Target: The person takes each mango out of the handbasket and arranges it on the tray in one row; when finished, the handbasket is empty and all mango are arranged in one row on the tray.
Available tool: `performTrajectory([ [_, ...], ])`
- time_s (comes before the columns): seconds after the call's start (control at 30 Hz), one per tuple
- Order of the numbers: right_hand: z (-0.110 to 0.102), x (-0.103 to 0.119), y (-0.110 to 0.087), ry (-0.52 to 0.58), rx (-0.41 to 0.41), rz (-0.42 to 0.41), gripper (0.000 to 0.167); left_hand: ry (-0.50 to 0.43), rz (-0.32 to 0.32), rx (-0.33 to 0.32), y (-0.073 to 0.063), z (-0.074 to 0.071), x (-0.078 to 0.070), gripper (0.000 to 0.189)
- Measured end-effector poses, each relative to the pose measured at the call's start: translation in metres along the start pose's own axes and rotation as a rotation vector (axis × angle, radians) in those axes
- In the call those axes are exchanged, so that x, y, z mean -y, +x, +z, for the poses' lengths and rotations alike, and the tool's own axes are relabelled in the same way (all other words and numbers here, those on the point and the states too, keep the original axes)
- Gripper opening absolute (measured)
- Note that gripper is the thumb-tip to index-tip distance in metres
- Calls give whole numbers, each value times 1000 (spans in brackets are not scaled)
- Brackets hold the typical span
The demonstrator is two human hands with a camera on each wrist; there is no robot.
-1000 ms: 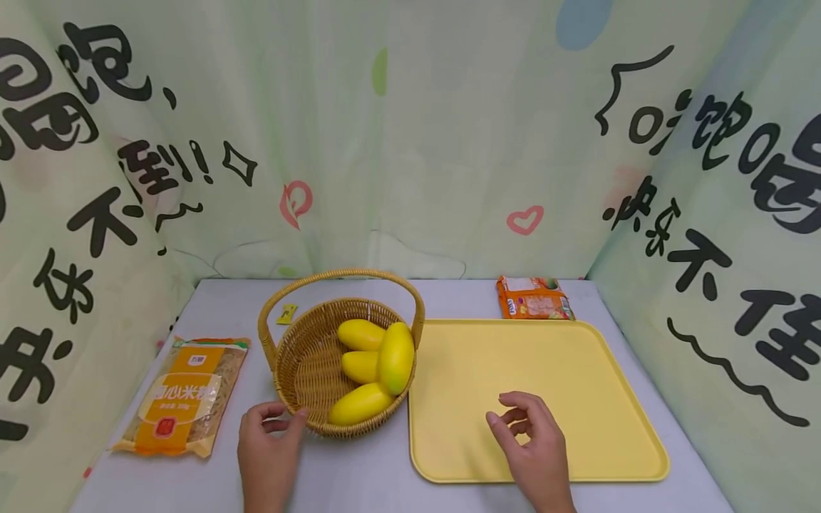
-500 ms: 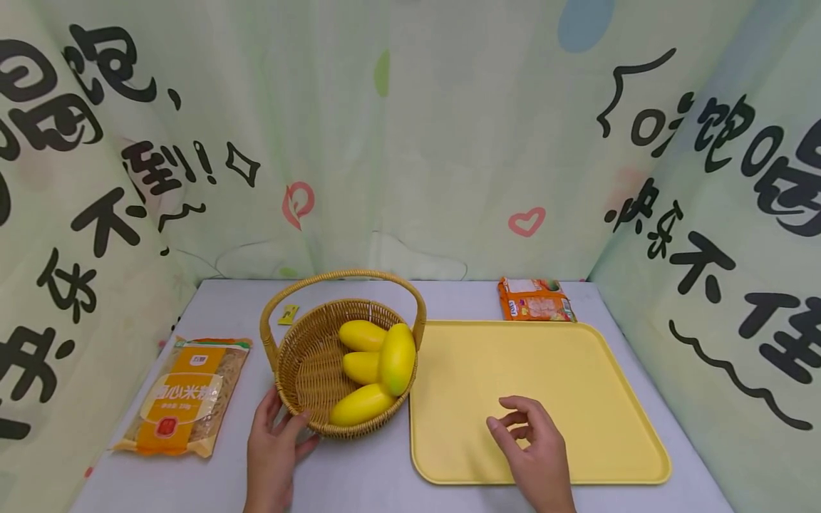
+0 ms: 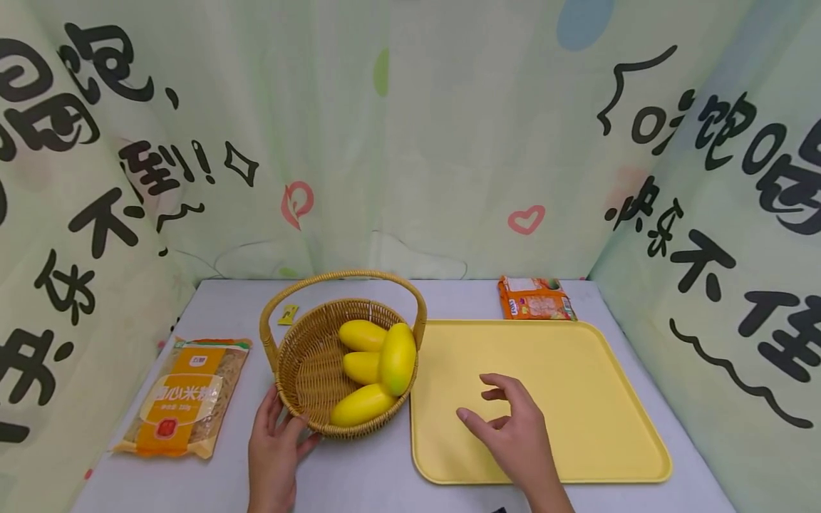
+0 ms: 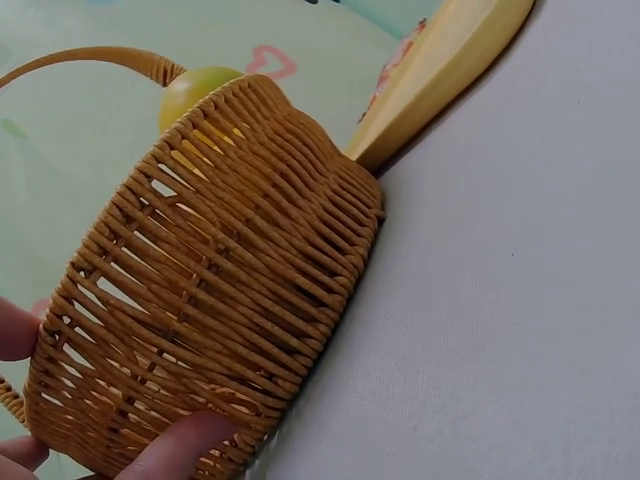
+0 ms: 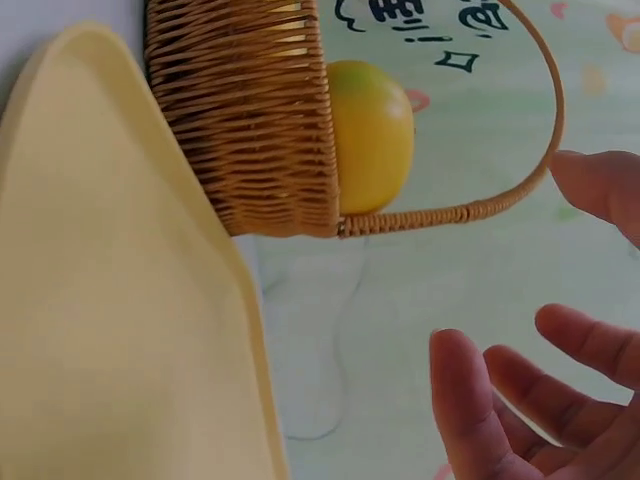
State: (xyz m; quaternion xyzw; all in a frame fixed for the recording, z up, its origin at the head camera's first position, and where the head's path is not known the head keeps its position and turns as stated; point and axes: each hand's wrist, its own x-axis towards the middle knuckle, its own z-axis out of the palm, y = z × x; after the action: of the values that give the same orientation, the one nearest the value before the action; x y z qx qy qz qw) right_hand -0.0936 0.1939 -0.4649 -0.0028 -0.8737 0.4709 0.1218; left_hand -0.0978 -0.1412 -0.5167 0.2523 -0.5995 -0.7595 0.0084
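A round wicker basket [image 3: 314,356] with a tall arched handle stands left of the middle of the table. Several yellow mangoes [image 3: 397,360] lie in its right half. My left hand [image 3: 274,449] grips the basket's near left side, the thumb at the rim and other fingers against the woven wall [image 4: 210,270]. Over the left part of a yellow tray [image 3: 596,427] hovers my right hand [image 3: 513,427], thumb and fingers spread apart with nothing between them. From the right wrist, one mango [image 5: 372,137] shows above the basket's rim, beyond the fingers.
A bag of rice-coloured food [image 3: 182,399] with an orange label lies at the left. Behind the basket is a small yellow packet [image 3: 288,314]. An orange snack packet [image 3: 536,298] lies behind the tray. Printed curtains [image 3: 410,142] enclose the table's back and sides.
My left hand has moved slightly right and taken hold of the basket's near left side. My right hand has shifted left and its fingers have opened wider. The basket stays in place.
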Motion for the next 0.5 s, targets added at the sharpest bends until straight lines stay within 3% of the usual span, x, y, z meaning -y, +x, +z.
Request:
performTrajectory([
  [0.23, 22, 27, 17, -45, 84, -109, 67, 0, 0, 1, 1, 0, 1, 87],
  [0.5, 48, 56, 33, -226, 156, -219, 72, -7, 11, 8, -1, 1, -1, 86],
])
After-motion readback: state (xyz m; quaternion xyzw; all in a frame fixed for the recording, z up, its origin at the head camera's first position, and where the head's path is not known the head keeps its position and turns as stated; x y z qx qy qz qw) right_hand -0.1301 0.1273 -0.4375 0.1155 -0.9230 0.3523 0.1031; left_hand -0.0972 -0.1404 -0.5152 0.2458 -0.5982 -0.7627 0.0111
